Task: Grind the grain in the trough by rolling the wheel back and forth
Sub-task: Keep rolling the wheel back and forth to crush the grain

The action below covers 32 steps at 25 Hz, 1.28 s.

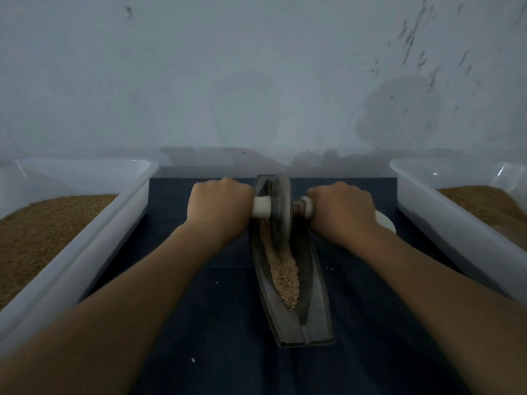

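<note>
Head view: two bare forearms reach forward to a wheel (281, 206) standing upright in a dark trough (310, 286) on a tabletop under a dark blue cloth (199, 323).
Left grip (219, 203): fingers curled over the white handle (261, 210) on the wheel's left side, knuckles up, holding it firmly.
Right grip (340, 206): fingers wrapped round the opposite handle (306, 208), knuckles up, holding it.
Wheel: directly between the two grips, seated in the far part of the trough; its rim is blurred.
Trough: runs lengthwise beneath the axle, from just beyond the grips back toward the person.
Grain (285, 275): a pale, coarse strip in the trough's channel, from under the wheel to nearer than both grips.
Left tub (85, 223): white plastic, outboard of the left grip, holding brown grain (42, 232).
Right tub (445, 220): white plastic, outboard of the right grip, also holding brown grain (479, 203).
White object (385, 220): just outside the right grip, mostly hidden; possibly a bowl rim.
</note>
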{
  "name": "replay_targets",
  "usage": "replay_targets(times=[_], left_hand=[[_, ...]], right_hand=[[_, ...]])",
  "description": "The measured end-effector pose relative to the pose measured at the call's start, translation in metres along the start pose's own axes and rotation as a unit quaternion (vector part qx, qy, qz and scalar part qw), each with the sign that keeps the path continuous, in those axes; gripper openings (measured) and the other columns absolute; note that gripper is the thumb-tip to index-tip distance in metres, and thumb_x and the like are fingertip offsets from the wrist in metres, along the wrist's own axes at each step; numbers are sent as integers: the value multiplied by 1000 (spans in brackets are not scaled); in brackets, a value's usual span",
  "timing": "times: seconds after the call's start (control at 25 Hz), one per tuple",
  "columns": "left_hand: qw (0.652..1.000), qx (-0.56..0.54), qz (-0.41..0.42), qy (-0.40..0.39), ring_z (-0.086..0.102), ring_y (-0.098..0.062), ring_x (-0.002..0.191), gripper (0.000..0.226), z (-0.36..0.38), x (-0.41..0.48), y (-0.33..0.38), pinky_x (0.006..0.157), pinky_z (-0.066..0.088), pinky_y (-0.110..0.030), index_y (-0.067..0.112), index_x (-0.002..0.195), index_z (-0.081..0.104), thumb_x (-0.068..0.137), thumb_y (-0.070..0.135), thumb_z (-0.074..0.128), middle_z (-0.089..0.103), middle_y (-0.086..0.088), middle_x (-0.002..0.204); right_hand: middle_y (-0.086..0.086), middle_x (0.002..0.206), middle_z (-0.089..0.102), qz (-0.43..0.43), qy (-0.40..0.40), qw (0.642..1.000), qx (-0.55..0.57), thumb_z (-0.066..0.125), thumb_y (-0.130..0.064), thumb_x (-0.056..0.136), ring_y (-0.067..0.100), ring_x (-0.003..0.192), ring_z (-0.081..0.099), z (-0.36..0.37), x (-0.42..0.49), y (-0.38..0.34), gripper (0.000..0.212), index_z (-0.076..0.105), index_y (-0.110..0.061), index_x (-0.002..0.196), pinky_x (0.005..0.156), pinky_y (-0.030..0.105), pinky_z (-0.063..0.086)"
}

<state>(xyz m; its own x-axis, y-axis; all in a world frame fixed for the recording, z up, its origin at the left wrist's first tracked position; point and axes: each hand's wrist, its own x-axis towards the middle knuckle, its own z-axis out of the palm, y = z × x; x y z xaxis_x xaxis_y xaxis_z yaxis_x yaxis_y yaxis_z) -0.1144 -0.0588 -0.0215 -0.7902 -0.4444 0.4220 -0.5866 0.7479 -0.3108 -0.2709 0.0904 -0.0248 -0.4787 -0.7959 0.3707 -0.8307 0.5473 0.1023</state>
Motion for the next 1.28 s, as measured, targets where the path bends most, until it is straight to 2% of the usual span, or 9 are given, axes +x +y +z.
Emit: replay_targets(times=[0.2,0.28,0.4,0.64,0.72,0.84,1.04,1.16,1.28], left_hand=[[999,-9,19,-30,55,-21,70,15,-9,2,-3,58,37,-34,28,100,63,85,33,64,52,4,79],[999,-12,35,16,37,-15,55,16,-9,-31,-3,51,29,-30,33,86,56,78,37,70,32,9,65],[995,-11,64,71,6,-7,46,50,-14,-57,-8,47,7,-21,35,70,33,58,40,81,11,13,58],[1000,-10,0,14,46,-20,63,7,5,2,-1,56,35,-33,26,92,58,87,29,62,43,4,72],[1000,6,3,-2,54,-22,69,10,-2,14,-1,57,37,-34,25,98,62,88,27,61,51,2,78],[1000,-17,15,-3,47,-19,63,13,-6,-15,-3,56,34,-32,29,94,58,84,34,65,42,6,72],[996,-29,57,64,4,-5,46,44,-16,-56,-8,47,5,-19,35,67,38,57,44,80,10,12,57],[999,-34,13,14,29,-13,50,12,5,-34,-4,48,26,-28,34,87,59,78,37,67,29,10,63],[999,-45,-17,-15,44,-21,64,12,9,6,-5,58,36,-35,30,98,63,86,28,60,43,4,74]], right_hand=[[-3,83,61,-2,-22,1000,9,64,-38,84,25,78,62,-7,-3,0,26,43,-31,71,64,34,45],[-8,72,54,-27,-2,999,-23,67,-38,79,14,61,52,-11,-32,4,33,38,-30,65,52,27,35],[-12,55,37,-60,80,993,-67,74,-37,59,0,46,24,-17,-59,4,51,24,-31,56,46,19,13],[-6,70,48,-11,-19,1000,0,66,-35,80,23,70,55,-6,11,-2,24,46,-30,68,62,32,39],[-4,75,51,1,-27,1000,16,66,-33,83,26,77,59,-3,19,-2,21,48,-30,72,65,34,41],[-6,73,50,-22,-13,1000,-15,68,-32,81,21,69,54,-10,-11,-1,26,44,-31,71,57,29,35],[-10,60,45,-44,11,997,-70,69,-38,66,5,49,33,-25,-54,4,36,34,-30,58,45,21,17],[-10,65,46,-31,-3,998,-55,69,-40,73,12,53,39,-17,-26,-1,34,38,-30,62,50,24,25],[-1,82,60,-14,-11,999,-30,64,-36,85,23,70,48,-6,16,-6,22,47,-30,74,62,33,37]])
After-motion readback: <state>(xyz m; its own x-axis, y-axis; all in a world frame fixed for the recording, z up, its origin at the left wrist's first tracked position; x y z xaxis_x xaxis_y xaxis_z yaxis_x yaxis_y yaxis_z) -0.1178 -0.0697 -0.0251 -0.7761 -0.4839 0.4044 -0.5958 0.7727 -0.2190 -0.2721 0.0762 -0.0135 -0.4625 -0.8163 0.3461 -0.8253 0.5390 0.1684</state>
